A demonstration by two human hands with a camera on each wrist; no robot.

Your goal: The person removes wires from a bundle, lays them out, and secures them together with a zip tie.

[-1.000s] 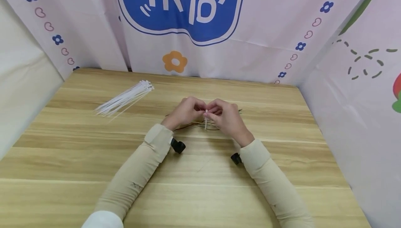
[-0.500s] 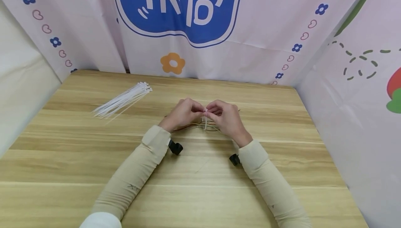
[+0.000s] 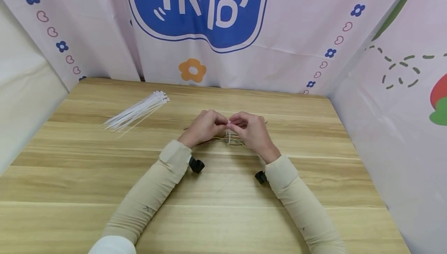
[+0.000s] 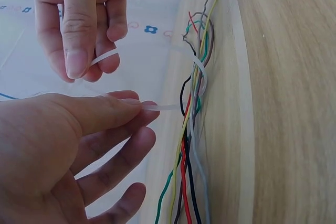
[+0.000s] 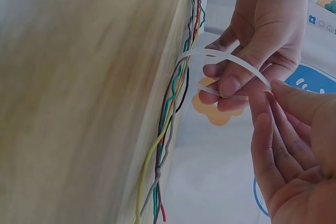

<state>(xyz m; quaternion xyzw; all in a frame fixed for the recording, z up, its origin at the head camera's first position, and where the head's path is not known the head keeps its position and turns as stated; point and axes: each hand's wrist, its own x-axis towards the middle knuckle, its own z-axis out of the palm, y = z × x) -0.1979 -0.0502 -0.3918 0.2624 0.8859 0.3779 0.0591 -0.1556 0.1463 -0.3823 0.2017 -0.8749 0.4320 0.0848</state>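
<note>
A white cable tie [image 4: 201,72] loops round a bundle of thin wires [image 4: 185,153] in red, yellow, green, black and grey. My left hand [image 3: 205,126] pinches one end of the tie between thumb and index finger, its other fingers spread loosely in the left wrist view. Opposite it, my right hand [image 3: 254,132] pinches the other end, and the fingertips of both hands come close together above the wires. In the right wrist view the loop stands wide round the bundle, slack. The fingers cover both tips of the tie.
A fanned pile of white cable ties [image 3: 137,110] lies at the back left of the wooden table [image 3: 223,219]. Printed cloth [image 3: 290,52] hangs behind the table and along its sides. A small black camera [image 3: 197,165] is strapped at each wrist.
The fingertips have drawn together over the tie's ends, hiding the small white head that showed between them a second ago. The wires have stayed about in place; the whole view shifted slightly.
</note>
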